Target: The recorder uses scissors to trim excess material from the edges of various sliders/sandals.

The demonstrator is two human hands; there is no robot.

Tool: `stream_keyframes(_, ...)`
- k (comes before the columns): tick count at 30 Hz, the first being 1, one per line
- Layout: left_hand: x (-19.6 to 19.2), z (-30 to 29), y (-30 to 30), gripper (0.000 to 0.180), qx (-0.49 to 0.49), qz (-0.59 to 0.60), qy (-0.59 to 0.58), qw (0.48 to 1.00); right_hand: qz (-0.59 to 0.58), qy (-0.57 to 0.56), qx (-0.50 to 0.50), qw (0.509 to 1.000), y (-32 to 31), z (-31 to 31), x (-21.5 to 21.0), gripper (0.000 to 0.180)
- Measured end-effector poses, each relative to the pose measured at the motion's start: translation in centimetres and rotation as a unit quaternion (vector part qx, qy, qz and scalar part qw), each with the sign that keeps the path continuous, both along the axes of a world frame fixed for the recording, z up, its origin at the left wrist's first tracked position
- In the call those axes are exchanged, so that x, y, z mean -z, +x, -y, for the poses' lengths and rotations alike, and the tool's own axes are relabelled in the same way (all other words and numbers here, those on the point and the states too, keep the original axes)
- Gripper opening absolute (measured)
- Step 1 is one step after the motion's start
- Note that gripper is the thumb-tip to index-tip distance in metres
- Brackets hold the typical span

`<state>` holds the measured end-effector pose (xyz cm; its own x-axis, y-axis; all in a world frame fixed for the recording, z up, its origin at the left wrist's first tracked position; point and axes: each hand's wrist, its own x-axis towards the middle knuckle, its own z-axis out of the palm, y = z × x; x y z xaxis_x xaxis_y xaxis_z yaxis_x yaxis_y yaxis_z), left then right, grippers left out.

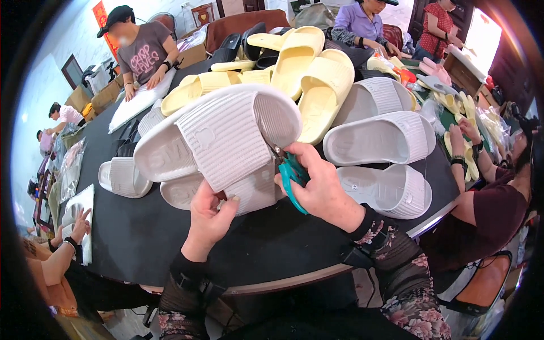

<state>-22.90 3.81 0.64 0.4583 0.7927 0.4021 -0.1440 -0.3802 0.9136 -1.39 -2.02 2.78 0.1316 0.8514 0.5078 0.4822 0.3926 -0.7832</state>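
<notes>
My left hand (211, 220) is closed on the lower edge of the ribbed strap of a light grey slide sandal (229, 139), which is held up above the table. A second grey slide (180, 191) shows partly beneath it. In my right hand (323, 187) is a pair of scissors (292, 180) with teal handles. Their short metal blades touch or nearly touch the strap's right edge; whether they are parted is too small to tell. Several more grey slides (374, 139) lie just right of my right hand.
Pale yellow slides (326, 85) and black ones (226, 50) are heaped farther back on the black table (266, 243). One small grey slide (124, 177) lies at left, near white plastic bags (141, 102). Other people work around the table, with hands close at left and right.
</notes>
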Motion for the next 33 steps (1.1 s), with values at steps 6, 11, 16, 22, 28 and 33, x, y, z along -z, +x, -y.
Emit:
stream_keyframes(6,-0.2,0.3,0.1,0.048,-0.011,-0.008,0.001,1.000,0.019,0.022,0.005,1.000,0.2,-0.1,0.2,0.041)
stream_keyframes(11,-0.1,0.6,-0.1,0.050,-0.012,-0.028,0.011,0.999,0.003,0.007,0.003,1.000,0.1,0.1,-0.5,0.042)
stream_keyframes(16,-0.1,1.1,0.1,0.046,-0.022,-0.036,0.025,0.999,0.007,0.015,0.012,1.000,0.3,0.2,-0.6,0.043)
stream_keyframes(22,0.0,1.0,0.1,0.044,-0.018,-0.045,0.031,0.998,0.008,0.021,0.015,1.000,0.4,0.3,-0.8,0.044)
stream_keyframes(28,0.1,1.0,0.1,0.047,-0.014,-0.020,0.020,1.000,0.018,0.014,0.016,1.000,0.4,0.2,-0.8,0.042)
stream_keyframes(33,0.2,0.9,0.0,0.047,-0.016,-0.029,0.016,0.999,0.023,0.016,0.016,0.999,0.6,0.3,-0.8,0.043)
